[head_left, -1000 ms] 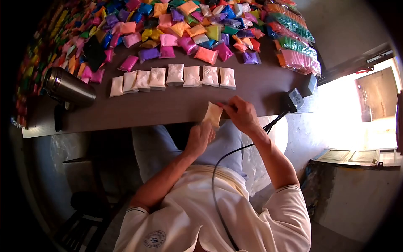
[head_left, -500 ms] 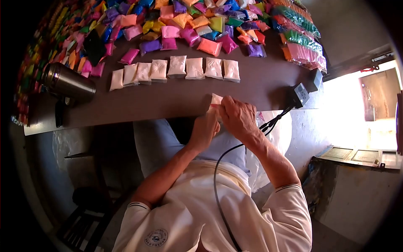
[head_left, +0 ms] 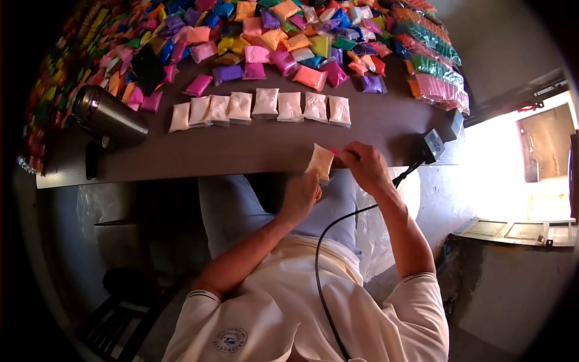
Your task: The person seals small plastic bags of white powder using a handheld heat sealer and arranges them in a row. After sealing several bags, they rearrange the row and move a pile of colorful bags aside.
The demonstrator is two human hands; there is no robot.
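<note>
Half a second ago the two hands were pressed close together and hid most of the pale packet (head_left: 320, 163). Now they have drawn apart and the packet shows almost whole, much as it did a second ago. The right hand (head_left: 365, 166) has shifted to the right, and its fingers pinch the packet's upper right corner. The left hand (head_left: 300, 196) is below, its fingers clamped on the lower end.

The packet is held just over the near edge of the dark brown worktop (head_left: 241, 148), above the person's lap. On the worktop a row of pale packets (head_left: 265, 107) lies side by side, and behind it is a heap of coloured packets (head_left: 283, 42). A metal flask (head_left: 111, 114) lies on its side at the left. A small black box (head_left: 433, 145) sits at the right edge, and a black cable (head_left: 338, 223) runs down from it. Bright daylight comes through an opening at the right.

The packet's long axis runs away from the person, its top end pointing towards the row and leaning slightly right.
</note>
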